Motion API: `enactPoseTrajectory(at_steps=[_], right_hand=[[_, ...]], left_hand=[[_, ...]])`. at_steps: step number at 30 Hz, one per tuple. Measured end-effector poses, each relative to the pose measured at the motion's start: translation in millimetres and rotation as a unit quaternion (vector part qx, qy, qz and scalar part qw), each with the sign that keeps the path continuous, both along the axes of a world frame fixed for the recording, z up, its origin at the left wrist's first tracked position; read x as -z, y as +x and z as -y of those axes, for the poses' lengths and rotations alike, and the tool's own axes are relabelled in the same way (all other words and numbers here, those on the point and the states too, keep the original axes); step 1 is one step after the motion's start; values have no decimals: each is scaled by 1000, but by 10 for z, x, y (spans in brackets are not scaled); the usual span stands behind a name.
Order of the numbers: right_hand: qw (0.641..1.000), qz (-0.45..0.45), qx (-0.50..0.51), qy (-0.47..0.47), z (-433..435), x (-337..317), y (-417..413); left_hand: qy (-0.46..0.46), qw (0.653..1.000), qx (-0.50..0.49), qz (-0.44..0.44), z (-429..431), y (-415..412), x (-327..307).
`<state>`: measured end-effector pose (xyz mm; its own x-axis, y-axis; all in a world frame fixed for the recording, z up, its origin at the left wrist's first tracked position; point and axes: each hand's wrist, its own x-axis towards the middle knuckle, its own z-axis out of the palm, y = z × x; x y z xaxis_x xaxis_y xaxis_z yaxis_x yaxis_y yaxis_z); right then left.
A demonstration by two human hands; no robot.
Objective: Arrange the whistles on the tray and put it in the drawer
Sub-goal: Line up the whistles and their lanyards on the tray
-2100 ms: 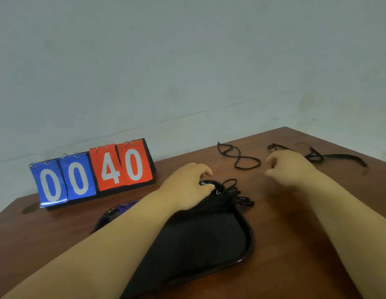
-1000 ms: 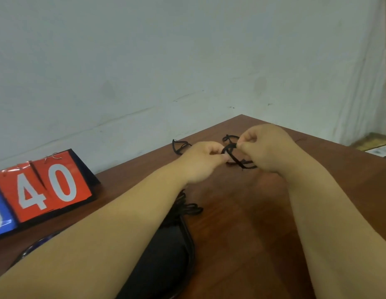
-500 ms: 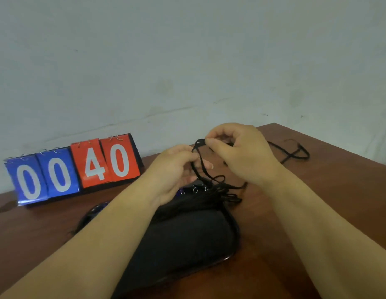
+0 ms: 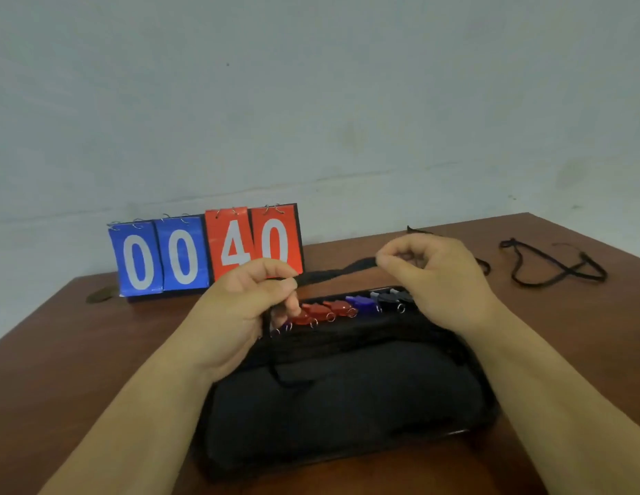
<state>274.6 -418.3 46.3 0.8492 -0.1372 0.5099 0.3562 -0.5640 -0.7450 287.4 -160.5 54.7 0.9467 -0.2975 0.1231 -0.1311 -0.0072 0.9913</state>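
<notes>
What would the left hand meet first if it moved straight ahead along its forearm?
Probably the red cards of the scoreboard, just beyond the left hand, which pinches a black cord; depth is unclear.

Brown wooden table point(image 4: 61, 369) set against a pale wall

A flip scoreboard point(image 4: 204, 251) stands at the table's far edge, its blue cards reading 00 and its red cards 40. A black tray point(image 4: 454, 432) sits at the near middle. A looped black lanyard cord point(image 4: 554, 269) lies loose at the far right, well apart from the tray. A small brownish disc point(image 4: 98, 296) rests just left of the scoreboard.
</notes>
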Motion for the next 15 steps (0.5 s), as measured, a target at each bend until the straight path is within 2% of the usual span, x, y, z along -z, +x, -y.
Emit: enactPoseTrajectory(at_steps=[2, 8, 12, 15], right_hand=[[999, -31, -5, -12, -30, 97, -8], [997, -69, 18, -24, 17, 146, 34], [991, -117, 45, -56, 140, 209, 108], [986, -155, 22, -60, 179, 230, 120]], left_hand=[[41, 999, -11, 20, -116, 20, 26], [92, 994, -53, 41, -280, 40, 8], [105, 990, -95, 25, -392, 124, 63], [108, 988, -105, 23, -420, 161, 109]])
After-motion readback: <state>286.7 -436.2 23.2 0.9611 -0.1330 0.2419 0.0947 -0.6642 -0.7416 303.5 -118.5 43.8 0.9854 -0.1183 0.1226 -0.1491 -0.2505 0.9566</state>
